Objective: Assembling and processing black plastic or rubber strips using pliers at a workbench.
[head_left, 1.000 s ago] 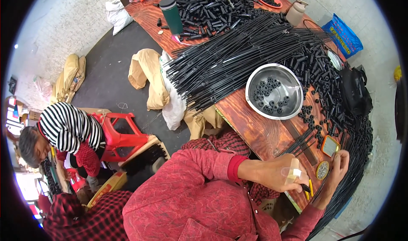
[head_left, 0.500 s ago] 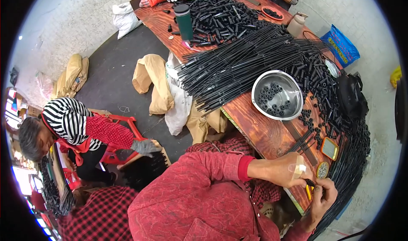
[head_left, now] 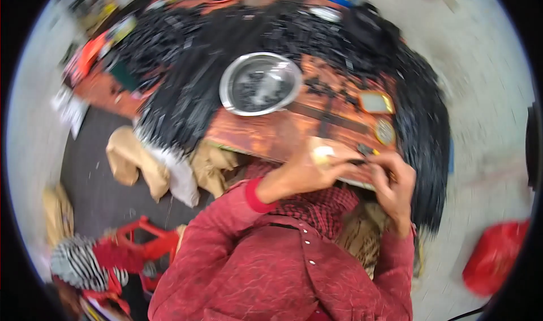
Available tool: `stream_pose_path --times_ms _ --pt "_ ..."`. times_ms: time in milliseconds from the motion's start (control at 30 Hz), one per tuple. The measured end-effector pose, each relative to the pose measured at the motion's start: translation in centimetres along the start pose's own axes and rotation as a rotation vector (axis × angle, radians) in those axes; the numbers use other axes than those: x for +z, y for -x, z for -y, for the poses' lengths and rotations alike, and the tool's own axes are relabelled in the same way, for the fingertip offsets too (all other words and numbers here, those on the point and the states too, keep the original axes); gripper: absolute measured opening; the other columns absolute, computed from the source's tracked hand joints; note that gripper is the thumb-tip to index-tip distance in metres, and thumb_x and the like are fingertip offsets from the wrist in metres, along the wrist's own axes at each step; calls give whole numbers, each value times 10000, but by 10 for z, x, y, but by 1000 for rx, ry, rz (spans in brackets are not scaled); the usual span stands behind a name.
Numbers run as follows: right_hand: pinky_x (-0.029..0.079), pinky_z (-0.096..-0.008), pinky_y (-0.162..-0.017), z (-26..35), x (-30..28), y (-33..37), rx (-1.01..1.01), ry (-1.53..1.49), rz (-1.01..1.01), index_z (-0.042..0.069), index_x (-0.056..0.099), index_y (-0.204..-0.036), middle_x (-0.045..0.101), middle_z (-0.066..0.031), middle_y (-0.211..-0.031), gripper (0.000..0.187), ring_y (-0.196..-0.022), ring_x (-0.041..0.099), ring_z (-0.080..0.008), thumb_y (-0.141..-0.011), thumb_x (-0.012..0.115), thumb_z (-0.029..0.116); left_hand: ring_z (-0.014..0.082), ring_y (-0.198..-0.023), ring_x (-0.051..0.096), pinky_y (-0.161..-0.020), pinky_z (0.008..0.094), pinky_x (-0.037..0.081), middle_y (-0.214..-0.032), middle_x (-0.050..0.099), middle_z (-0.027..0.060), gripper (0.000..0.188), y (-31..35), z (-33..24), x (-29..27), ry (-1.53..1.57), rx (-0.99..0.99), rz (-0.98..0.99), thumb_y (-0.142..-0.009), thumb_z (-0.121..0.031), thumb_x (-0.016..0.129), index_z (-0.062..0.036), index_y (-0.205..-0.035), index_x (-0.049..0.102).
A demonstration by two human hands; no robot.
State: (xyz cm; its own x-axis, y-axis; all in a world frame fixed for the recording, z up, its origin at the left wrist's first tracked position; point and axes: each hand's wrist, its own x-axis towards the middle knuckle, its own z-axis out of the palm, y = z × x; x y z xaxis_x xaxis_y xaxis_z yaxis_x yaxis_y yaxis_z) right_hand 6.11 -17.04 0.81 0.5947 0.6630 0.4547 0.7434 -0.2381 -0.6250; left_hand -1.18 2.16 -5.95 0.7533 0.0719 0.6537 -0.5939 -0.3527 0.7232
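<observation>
My left hand (head_left: 318, 163), with a pale bandage on its back, pinches a small black part (head_left: 356, 162) at the table's near edge. Close by on the right, my right hand (head_left: 394, 184) has its thumb and fingers drawn together at the part's other end. Blur and the fingers hide what the right fingertips hold. Just beyond the hands lies a small tool with yellow on it (head_left: 367, 150). A round tin of small pale pieces (head_left: 384, 132) and a yellow-rimmed rectangular tin (head_left: 376, 102) sit further back on the wooden table (head_left: 254, 135).
A steel bowl (head_left: 227, 97) with black rings stands left of centre. Long black rods (head_left: 186, 103) lie beyond it, and another bundle of rods (head_left: 427, 151) hangs over the table's right side. At lower left is a person in a striped top (head_left: 85, 264). A red bag (head_left: 495, 259) rests on the right.
My view has swung to the right, so the table and bowl appear further left and a red bag shows. Both hands stay together near the table edge, the small black part between them.
</observation>
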Motion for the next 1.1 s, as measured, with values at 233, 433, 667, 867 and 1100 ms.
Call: stream_pose_path --times_ms 233,433,667,867,1100 --pt "417 -248 -543 -17 -9 12 -43 -76 -49 4 720 -985 695 -49 -810 166 -609 564 -90 -833 696 -58 236 -805 740 -724 313 562 -918 764 113 171 -14 -14 6 -87 -90 111 -872 -118 751 -20 -1012 752" --pt "397 -242 -528 -24 -16 22 8 -167 -27 15 717 -987 695 -35 -821 152 -608 553 -67 -848 707 -46 198 -752 742 -660 294 561 -889 773 95 170 -19 -17 11 -100 -116 159 -862 -97 760 -33 -1019 763" --pt "425 -268 -519 -28 -14 18 -5 -191 -36 20 724 -1015 715 -60 -843 157 -596 593 -122 -863 707 -13 280 -753 732 -653 344 558 -897 755 141 196 -21 -15 12 -112 -103 192 -848 -72 765 -28 -1038 750" --pt "415 -258 -509 -28 -14 15 -28 -207 -18 15 723 -1018 711 -66 -834 158 -583 584 -108 -865 697 -18 275 -755 731 -654 339 560 -899 754 141 190 -24 -18 7 -114 -130 212 -851 -70 759 -33 -1038 751" --pt "408 -255 -503 -26 -11 11 -50 -194 -6 9 720 -1018 710 -70 -831 155 -575 581 -98 -866 701 -16 207 -724 740 -638 295 560 -851 767 94 155 -23 -18 5 -119 -137 170 -847 -87 761 -38 -994 774"
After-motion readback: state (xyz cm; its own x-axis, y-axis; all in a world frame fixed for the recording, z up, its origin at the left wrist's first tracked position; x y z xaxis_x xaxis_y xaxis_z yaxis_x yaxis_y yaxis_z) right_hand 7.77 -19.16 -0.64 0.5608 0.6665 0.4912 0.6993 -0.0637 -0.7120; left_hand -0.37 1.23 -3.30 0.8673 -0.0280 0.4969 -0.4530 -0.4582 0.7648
